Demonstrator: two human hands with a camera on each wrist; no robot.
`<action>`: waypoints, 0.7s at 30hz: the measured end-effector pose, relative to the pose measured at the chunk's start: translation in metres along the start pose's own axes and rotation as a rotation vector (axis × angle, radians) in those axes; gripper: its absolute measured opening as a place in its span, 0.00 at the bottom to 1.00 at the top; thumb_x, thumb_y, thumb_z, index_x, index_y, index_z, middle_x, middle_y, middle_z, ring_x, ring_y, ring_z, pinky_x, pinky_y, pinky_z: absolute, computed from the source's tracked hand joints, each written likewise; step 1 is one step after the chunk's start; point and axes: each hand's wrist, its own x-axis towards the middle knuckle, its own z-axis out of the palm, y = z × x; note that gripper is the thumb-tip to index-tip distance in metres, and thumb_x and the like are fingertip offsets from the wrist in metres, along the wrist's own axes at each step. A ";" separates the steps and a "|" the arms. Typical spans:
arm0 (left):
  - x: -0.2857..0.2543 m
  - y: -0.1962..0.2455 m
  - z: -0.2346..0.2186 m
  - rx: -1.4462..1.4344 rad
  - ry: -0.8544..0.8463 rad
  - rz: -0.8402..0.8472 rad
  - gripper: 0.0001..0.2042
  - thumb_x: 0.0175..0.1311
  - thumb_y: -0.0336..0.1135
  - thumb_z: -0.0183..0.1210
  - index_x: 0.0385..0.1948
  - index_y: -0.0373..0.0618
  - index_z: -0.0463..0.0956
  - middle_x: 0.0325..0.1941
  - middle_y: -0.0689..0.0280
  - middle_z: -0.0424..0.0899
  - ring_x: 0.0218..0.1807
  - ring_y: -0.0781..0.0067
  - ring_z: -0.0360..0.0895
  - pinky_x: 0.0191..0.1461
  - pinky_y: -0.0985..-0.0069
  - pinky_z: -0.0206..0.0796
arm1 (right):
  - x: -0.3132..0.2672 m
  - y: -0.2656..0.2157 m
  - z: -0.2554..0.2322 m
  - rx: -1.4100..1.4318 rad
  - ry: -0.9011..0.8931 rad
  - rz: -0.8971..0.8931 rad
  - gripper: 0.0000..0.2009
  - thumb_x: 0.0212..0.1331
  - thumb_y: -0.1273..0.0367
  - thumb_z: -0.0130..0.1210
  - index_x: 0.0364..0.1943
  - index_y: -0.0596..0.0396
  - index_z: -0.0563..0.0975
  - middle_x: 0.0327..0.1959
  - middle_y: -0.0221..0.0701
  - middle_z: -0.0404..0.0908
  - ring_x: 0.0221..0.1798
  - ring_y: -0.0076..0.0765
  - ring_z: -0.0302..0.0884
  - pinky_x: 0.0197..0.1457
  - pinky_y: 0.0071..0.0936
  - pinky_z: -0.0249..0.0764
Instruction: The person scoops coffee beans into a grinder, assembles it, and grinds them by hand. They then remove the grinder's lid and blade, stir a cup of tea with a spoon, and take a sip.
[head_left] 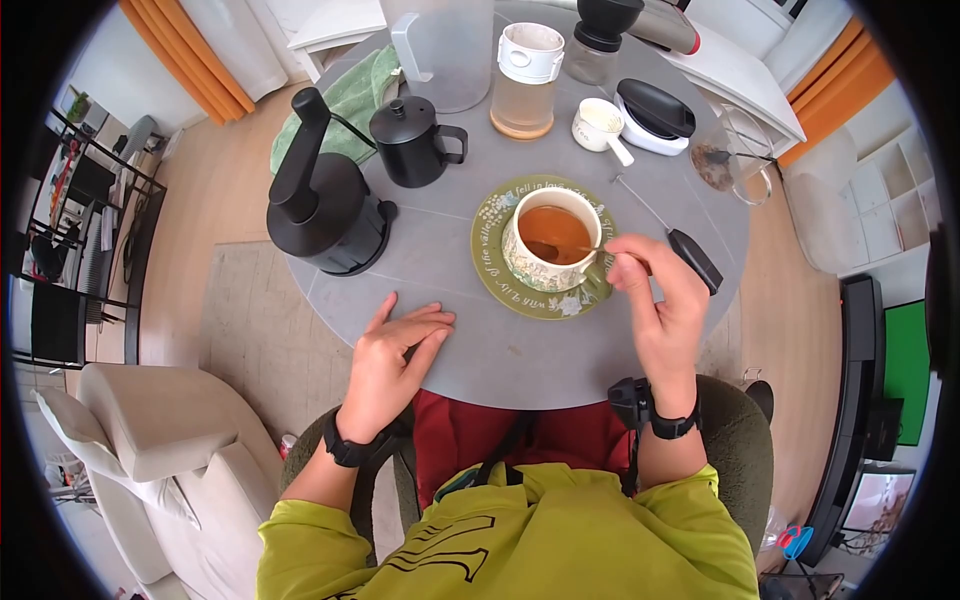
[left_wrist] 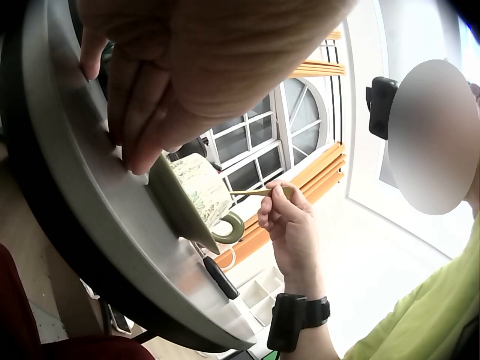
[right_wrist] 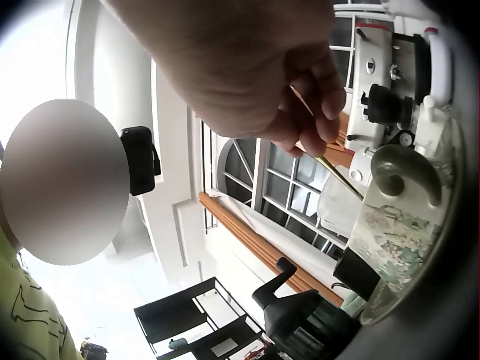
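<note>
Surface [head_left: 480, 375], read left to right. Far left: black cranked device [head_left: 325, 225], upright; behind it, a green cloth [head_left: 365, 88]. Left hand [head_left: 395, 355] lies at the near edge, palm down; its grip is released, fingers extended, fingertips touching the surface. Beyond it, far side: black lidded pot [head_left: 405, 145], handle to the right, then clear pitcher [head_left: 455, 70] and white-collared tumbler [head_left: 522, 95]. Centre: green lettered saucer [head_left: 488, 250] bearing a floral cup [head_left: 540, 275], upright, holding reddish-brown liquid [head_left: 560, 228]. Gold-toned spoon [left_wrist: 251, 192] leans over the cup's right rim, lower end in the liquid. Farther back, a small white cup [head_left: 597, 122] stands beside a black-and-white item [head_left: 655, 118]. Right hand [head_left: 665, 300], right of the floral cup: grip pinches the spoon's upper end between thumb and fingers, held above the surface. Just beyond: black-handled tool [head_left: 693, 262], lying flat. Far right: handled glass vessel [head_left: 745, 150], brown matter inside
</note>
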 end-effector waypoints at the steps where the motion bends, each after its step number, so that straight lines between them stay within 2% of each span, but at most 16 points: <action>1: 0.000 0.000 0.000 -0.001 0.001 0.002 0.06 0.66 0.27 0.58 0.36 0.39 0.84 0.44 0.61 0.88 0.56 0.60 0.82 0.76 0.52 0.49 | 0.000 0.001 0.002 0.018 -0.006 0.000 0.08 0.59 0.81 0.56 0.40 0.59 0.81 0.28 0.35 0.81 0.27 0.30 0.79 0.29 0.25 0.72; 5: -0.001 -0.004 0.001 0.026 0.017 0.027 0.04 0.63 0.27 0.60 0.35 0.41 0.84 0.43 0.64 0.88 0.55 0.65 0.83 0.74 0.52 0.53 | 0.003 0.009 0.005 -0.026 -0.019 -0.049 0.11 0.56 0.83 0.56 0.41 0.58 0.82 0.27 0.35 0.81 0.28 0.33 0.80 0.30 0.26 0.72; 7: -0.001 -0.004 0.001 0.023 0.017 0.032 0.05 0.63 0.27 0.60 0.35 0.41 0.84 0.43 0.64 0.88 0.55 0.65 0.83 0.74 0.52 0.53 | 0.003 0.010 0.004 -0.184 0.010 -0.095 0.11 0.55 0.82 0.57 0.40 0.57 0.82 0.27 0.36 0.80 0.28 0.36 0.80 0.30 0.27 0.72; 10: -0.001 -0.004 0.001 0.025 0.018 0.032 0.05 0.63 0.27 0.60 0.35 0.41 0.84 0.43 0.64 0.88 0.55 0.65 0.83 0.74 0.52 0.53 | 0.003 0.007 -0.001 -0.279 0.050 -0.118 0.08 0.56 0.82 0.57 0.38 0.58 0.81 0.26 0.35 0.79 0.26 0.38 0.78 0.29 0.27 0.71; 14: -0.001 -0.001 0.000 -0.002 -0.007 -0.002 0.06 0.66 0.27 0.58 0.35 0.39 0.84 0.44 0.61 0.88 0.56 0.60 0.82 0.76 0.52 0.49 | 0.002 -0.003 -0.007 -0.278 0.067 -0.071 0.04 0.58 0.80 0.57 0.35 0.60 0.80 0.26 0.35 0.79 0.24 0.36 0.75 0.28 0.27 0.69; 16: 0.000 0.000 0.000 -0.002 -0.006 -0.005 0.06 0.66 0.27 0.58 0.35 0.39 0.84 0.44 0.61 0.88 0.56 0.60 0.82 0.76 0.52 0.49 | 0.001 -0.006 -0.007 -0.168 0.065 -0.037 0.01 0.60 0.79 0.57 0.34 0.61 0.78 0.26 0.34 0.80 0.23 0.34 0.73 0.28 0.26 0.68; 21: -0.001 -0.002 0.000 0.002 -0.010 -0.004 0.06 0.66 0.27 0.58 0.35 0.39 0.84 0.44 0.61 0.88 0.56 0.61 0.82 0.76 0.52 0.49 | -0.001 -0.004 0.002 -0.013 -0.001 -0.003 0.05 0.60 0.80 0.56 0.38 0.60 0.80 0.26 0.35 0.80 0.25 0.34 0.77 0.29 0.26 0.70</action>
